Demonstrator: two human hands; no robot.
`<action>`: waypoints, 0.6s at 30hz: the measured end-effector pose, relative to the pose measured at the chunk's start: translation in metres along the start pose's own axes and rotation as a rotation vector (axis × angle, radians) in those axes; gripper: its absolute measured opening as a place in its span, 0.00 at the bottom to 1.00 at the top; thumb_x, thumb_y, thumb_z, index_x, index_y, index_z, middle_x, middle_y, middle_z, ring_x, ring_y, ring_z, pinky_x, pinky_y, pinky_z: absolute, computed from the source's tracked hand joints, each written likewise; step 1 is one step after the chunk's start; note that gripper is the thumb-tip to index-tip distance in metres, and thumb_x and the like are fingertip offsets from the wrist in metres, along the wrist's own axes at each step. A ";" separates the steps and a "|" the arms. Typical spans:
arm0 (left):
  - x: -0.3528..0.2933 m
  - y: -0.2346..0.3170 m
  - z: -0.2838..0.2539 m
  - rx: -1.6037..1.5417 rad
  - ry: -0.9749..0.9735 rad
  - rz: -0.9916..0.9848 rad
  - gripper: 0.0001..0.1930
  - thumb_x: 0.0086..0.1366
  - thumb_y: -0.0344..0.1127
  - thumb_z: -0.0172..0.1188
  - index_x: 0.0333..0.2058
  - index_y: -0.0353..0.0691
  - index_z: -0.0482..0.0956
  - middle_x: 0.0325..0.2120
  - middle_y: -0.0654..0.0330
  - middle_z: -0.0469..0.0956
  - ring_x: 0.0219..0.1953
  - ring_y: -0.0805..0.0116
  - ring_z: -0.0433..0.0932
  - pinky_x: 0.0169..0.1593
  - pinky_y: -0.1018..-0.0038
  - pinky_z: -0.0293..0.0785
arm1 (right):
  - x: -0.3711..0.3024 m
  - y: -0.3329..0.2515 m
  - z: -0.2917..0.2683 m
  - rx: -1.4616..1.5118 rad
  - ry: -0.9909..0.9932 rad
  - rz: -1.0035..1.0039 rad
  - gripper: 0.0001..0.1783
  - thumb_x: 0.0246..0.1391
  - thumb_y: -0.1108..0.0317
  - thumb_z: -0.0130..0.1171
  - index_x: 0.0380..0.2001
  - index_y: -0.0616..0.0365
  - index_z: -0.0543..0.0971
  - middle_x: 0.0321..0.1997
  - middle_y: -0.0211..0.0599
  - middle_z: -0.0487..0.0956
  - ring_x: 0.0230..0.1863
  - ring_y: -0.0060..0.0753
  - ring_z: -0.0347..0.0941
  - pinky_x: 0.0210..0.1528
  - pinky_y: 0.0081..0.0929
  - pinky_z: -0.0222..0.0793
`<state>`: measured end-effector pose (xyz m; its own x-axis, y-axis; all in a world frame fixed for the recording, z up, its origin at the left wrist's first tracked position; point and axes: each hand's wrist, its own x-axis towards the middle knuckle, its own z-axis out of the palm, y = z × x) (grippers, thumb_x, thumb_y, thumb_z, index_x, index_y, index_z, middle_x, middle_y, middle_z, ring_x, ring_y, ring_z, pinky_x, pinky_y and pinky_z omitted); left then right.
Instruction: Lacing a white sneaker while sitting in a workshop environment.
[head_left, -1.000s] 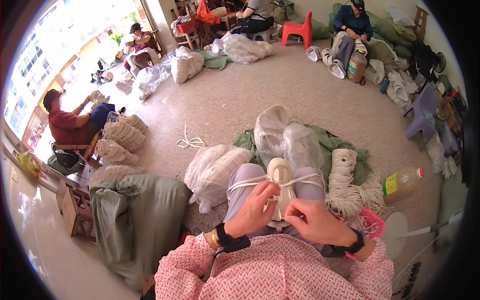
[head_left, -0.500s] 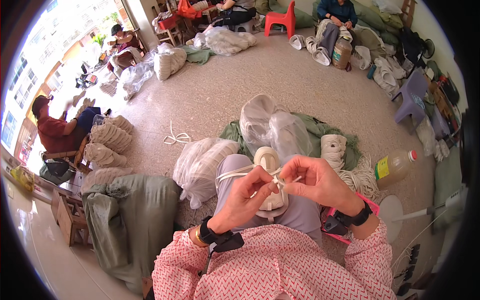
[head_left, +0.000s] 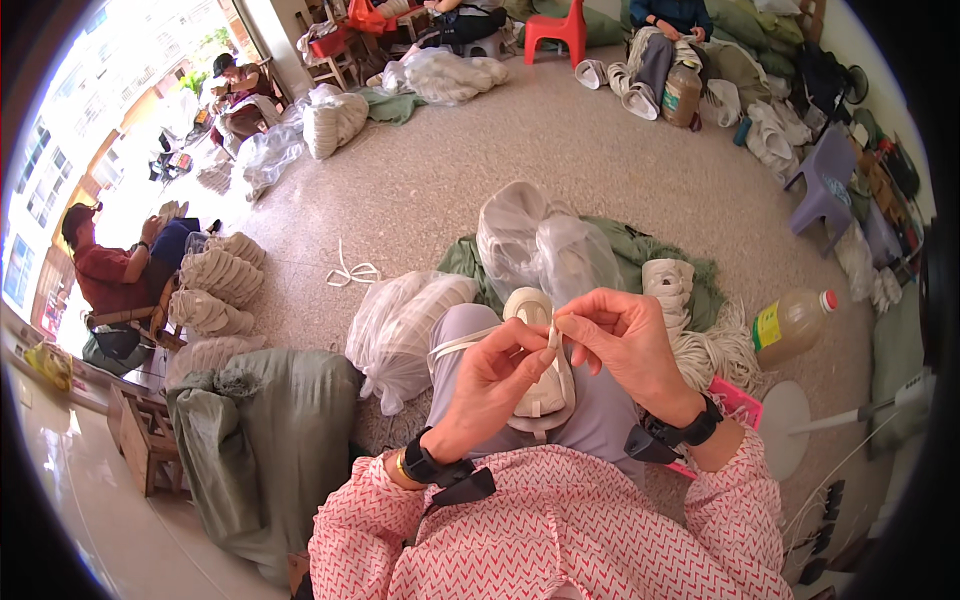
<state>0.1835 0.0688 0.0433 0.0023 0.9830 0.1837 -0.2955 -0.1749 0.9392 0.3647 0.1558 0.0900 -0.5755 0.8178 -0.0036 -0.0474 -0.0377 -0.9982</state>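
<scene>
A cream shoe (head_left: 541, 402) rests on my lap between my thighs, its rounded toe pointing away from me. Over it, my left hand (head_left: 493, 378) pinches a white shoelace (head_left: 459, 345) between thumb and fingertips. Part of that lace trails out left across my thigh. Close against it, my right hand (head_left: 632, 345) pinches a short, upright piece of lace at the same spot. The fingertips of both hands nearly touch. My hands cover the middle of the shoe, so how the lace runs through the eyelets is hidden.
Clear plastic bags (head_left: 410, 325) of shoe parts stand ahead, on a green cloth. Bundled laces (head_left: 715, 352), a large bottle (head_left: 793, 328) and a pink basket (head_left: 738, 402) are at right. A stuffed green sack (head_left: 268, 440) and wooden stool (head_left: 147, 440) stand left. Several people sit farther off.
My right hand has risen slightly, and the lace end that stuck out to its right now stands upright between the fingertips. My left hand has shifted little. The person at left has raised a hand.
</scene>
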 end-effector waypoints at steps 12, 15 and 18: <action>0.003 0.000 0.003 -0.052 0.095 -0.047 0.02 0.75 0.29 0.61 0.41 0.38 0.77 0.39 0.65 0.84 0.41 0.84 0.75 0.45 0.82 0.72 | -0.003 0.014 0.002 0.113 0.050 -0.022 0.13 0.65 0.68 0.67 0.49 0.64 0.85 0.37 0.32 0.87 0.31 0.13 0.79 0.26 0.12 0.70; 0.000 -0.006 -0.003 -0.112 0.083 -0.059 0.02 0.73 0.28 0.63 0.41 0.38 0.80 0.43 0.65 0.83 0.41 0.81 0.77 0.45 0.80 0.73 | -0.009 0.023 0.004 0.018 0.034 0.010 0.13 0.63 0.71 0.69 0.48 0.65 0.85 0.39 0.30 0.86 0.33 0.13 0.79 0.31 0.13 0.73; 0.002 -0.007 -0.003 -0.039 0.083 -0.068 0.03 0.73 0.26 0.63 0.40 0.37 0.78 0.40 0.65 0.83 0.40 0.82 0.78 0.44 0.83 0.74 | -0.006 0.043 0.004 0.027 0.040 -0.104 0.13 0.60 0.73 0.71 0.47 0.65 0.86 0.40 0.29 0.85 0.32 0.12 0.78 0.36 0.14 0.74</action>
<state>0.1832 0.0723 0.0359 -0.0546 0.9941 0.0940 -0.3339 -0.1069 0.9365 0.3625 0.1469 0.0471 -0.5330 0.8406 0.0968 -0.1276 0.0332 -0.9913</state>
